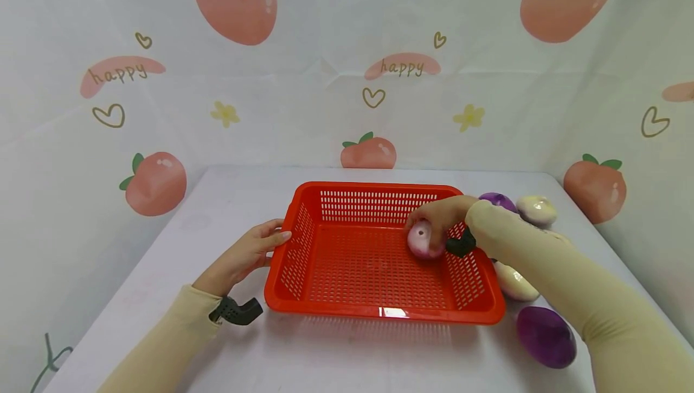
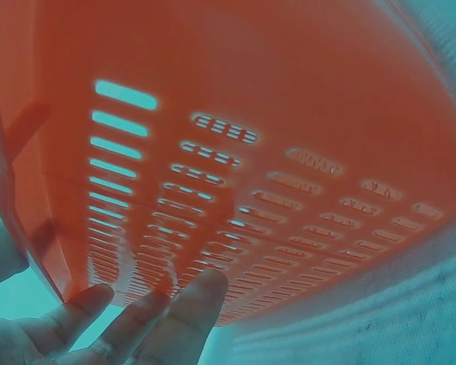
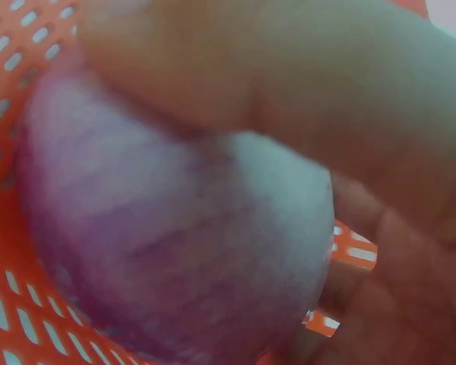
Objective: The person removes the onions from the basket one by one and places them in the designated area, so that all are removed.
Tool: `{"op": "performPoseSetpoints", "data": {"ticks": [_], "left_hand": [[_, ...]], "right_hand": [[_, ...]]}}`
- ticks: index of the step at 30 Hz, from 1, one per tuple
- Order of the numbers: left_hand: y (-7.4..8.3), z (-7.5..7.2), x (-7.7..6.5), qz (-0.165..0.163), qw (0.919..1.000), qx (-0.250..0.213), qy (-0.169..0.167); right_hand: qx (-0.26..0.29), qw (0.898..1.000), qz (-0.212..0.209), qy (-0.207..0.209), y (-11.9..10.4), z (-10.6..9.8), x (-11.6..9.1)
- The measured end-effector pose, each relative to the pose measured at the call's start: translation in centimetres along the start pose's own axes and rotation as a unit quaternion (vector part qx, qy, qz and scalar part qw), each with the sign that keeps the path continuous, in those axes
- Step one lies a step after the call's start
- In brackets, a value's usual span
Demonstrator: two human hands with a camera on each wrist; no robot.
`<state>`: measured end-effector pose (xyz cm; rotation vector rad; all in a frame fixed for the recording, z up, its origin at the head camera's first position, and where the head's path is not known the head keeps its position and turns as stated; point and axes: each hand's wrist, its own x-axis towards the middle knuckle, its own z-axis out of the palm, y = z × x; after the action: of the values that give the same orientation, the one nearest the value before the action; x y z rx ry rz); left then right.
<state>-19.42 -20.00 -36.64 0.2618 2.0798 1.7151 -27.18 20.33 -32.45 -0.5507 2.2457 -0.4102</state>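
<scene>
A red plastic basket (image 1: 347,310) with slotted walls stands on the white table. My left hand (image 1: 244,255) holds its left side, thumb over the rim and fingers against the outside wall; the left wrist view shows those fingertips (image 2: 197,296) touching the slotted wall. Inside the basket, near its right end, my right hand (image 1: 443,215) grips a purple-and-white onion (image 1: 418,241). In the right wrist view the onion (image 3: 175,236) fills much of the picture, thumb across its top. Whether it touches the basket floor I cannot tell.
Right of the basket lie a dark purple rounded vegetable (image 1: 545,337), a cream one (image 1: 515,282), another cream one (image 1: 537,210) and a purple one (image 1: 499,201), some partly behind my right sleeve (image 1: 542,260). A printed cloth (image 1: 303,122) hangs behind the table.
</scene>
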Motion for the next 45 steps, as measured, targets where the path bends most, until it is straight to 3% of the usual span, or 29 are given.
{"op": "performPoseSetpoints", "data": {"ticks": [4,11,16,23,31,37,45], "left_hand": [[0.0,0.0,0.1,0.0,1.0,0.002,0.0],[-0.1,-0.1,0.1,0.0,1.0,0.006,0.003],[-0.1,0.0,0.0,-0.006,1.0,0.003,0.007],[0.0,0.0,-0.1,-0.008,0.9999,0.002,0.008],[-0.1,0.1,-0.1,-0.005,1.0,0.0,0.007],[-0.1,0.1,-0.1,-0.003,1.0,-0.001,0.004],[-0.2,0.0,0.0,0.001,1.0,0.002,0.003]], "right_hand": [[0.023,0.999,-0.015,0.022,0.0,-0.3,-0.6],[0.06,0.989,-0.111,0.072,-0.1,-1.1,-2.4],[0.082,0.983,-0.139,0.091,-0.5,-1.1,-2.9],[0.089,0.983,-0.132,0.092,-0.7,-0.5,-2.2],[0.09,0.98,-0.127,0.121,-0.6,-0.2,-2.3],[0.09,0.971,-0.168,0.146,-0.7,-0.3,-3.7],[0.151,0.95,-0.192,0.193,0.1,0.0,-6.8]]}}
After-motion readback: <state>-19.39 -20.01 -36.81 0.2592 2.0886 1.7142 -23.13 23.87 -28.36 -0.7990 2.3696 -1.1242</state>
